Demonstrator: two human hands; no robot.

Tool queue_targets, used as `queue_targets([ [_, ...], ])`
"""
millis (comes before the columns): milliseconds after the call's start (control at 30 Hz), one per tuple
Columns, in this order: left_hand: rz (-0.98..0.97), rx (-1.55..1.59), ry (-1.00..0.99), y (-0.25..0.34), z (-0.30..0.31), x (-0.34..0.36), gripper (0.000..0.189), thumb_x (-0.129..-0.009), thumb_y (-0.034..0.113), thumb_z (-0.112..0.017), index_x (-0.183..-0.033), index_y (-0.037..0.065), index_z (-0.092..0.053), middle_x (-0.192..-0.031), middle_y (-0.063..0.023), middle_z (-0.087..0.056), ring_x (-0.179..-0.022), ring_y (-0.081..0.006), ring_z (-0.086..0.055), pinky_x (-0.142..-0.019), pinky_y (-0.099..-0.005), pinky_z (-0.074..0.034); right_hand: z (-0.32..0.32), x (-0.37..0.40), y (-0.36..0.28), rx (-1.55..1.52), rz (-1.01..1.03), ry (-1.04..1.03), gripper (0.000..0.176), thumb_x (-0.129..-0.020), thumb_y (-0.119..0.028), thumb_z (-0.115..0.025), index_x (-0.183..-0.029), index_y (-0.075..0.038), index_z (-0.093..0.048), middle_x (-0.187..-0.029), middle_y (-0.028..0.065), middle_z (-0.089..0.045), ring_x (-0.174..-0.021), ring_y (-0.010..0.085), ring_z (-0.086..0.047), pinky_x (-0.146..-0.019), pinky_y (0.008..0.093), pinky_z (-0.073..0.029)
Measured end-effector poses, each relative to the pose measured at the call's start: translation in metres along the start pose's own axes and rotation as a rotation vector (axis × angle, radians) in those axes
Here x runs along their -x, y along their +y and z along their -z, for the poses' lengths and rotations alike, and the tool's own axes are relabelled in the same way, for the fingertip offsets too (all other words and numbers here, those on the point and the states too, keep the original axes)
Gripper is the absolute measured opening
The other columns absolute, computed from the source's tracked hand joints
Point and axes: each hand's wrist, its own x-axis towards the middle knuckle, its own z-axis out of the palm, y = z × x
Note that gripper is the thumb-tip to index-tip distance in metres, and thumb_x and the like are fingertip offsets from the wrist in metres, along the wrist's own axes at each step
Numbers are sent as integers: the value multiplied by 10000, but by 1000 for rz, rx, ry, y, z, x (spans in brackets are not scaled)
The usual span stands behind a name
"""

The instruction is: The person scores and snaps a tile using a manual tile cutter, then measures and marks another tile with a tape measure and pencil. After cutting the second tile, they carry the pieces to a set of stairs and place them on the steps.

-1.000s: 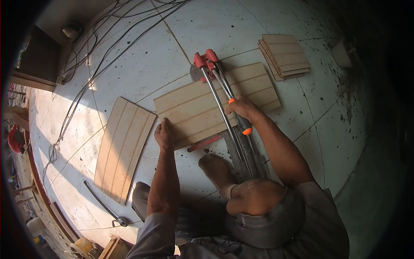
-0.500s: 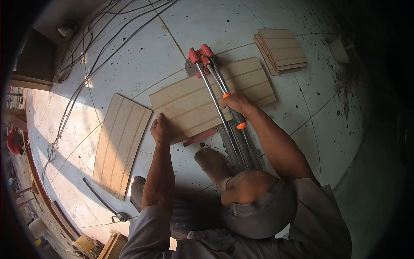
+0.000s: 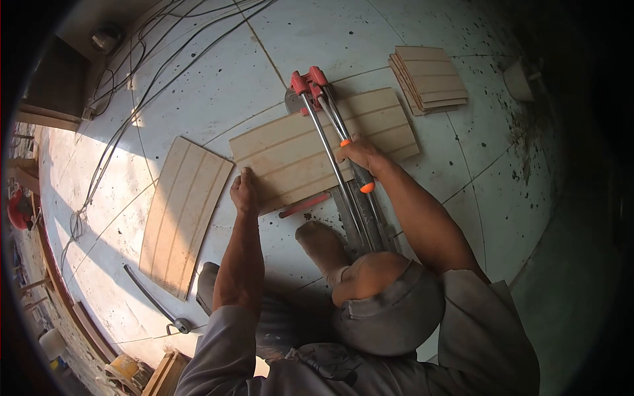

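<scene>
A manual tile cutter (image 3: 327, 144) with two steel rails and a red end block lies on the floor. Under its rails is a long beige tile (image 3: 284, 153) with darker stripes. My left hand (image 3: 243, 191) pinches this tile at its lower left edge, thumb on top. Around the cutter's black-and-orange handle (image 3: 362, 178) my right hand (image 3: 362, 156) is closed, just over the tile. Part of the tile is hidden behind the rails and that hand.
Another striped tile (image 3: 181, 211) lies at left, and a stack of cut tiles (image 3: 432, 79) at upper right. Black cables (image 3: 125, 125) cross the left floor. A dark bar tool (image 3: 155, 300) rests at lower left. My bare foot (image 3: 321, 247) is beside the cutter.
The view has shifted slightly. Both hands keep their hold, on the tile and the cutter handle, with hardly any movement visible.
</scene>
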Motion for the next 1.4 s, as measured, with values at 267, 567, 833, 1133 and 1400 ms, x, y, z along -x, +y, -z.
queue_targets([
  [267, 12, -59, -40, -13, 9, 4, 348, -907, 346, -577, -850, 8, -638, -774, -11, -584, -679, -99, -500, -636, -252, -429, -11, -14, 27, 10, 49, 14, 709, -568, -227, -684, -1150, 109, -456, -1049, 266, -581, -978, 338, -598, -860, 378, -468],
  [567, 46, 28, -52, -2, 7, 1, 341, -912, 341, -577, -921, 7, -646, -807, -9, -598, -739, -90, -512, -689, -248, -431, -9, 25, -29, 533, 40, 285, 554, -720, -240, -586, -1170, 70, -496, -1150, 286, -563, -1048, 374, -585, -898, 416, -466],
  [833, 11, 73, -110, 2, 11, 5, 350, -920, 332, -569, -939, -12, -634, -834, -29, -616, -737, -93, -536, -691, -247, -446, 22, 38, -77, 558, 103, 131, 329, -726, -177, -548, -972, 17, -652, -932, 224, -660, -912, 355, -644, -823, 415, -497],
  [1133, 18, 87, -47, 2, 10, 11, 340, -924, 340, -559, -844, 17, -627, -743, -1, -575, -665, -76, -484, -631, -236, -419, 19, 39, -64, 475, 127, 128, 363, -713, -233, -570, -959, 27, -630, -917, 224, -652, -904, 350, -636, -823, 399, -485],
  [1400, -34, 39, 42, 0, 47, 19, 355, -930, 354, -549, -750, 53, -606, -656, 47, -502, -603, -46, -406, -557, -212, -350, 14, 62, -43, 419, 126, 89, 342, -733, -279, -586, -866, 36, -586, -766, 200, -625, -755, 330, -621, -724, 413, -469],
])
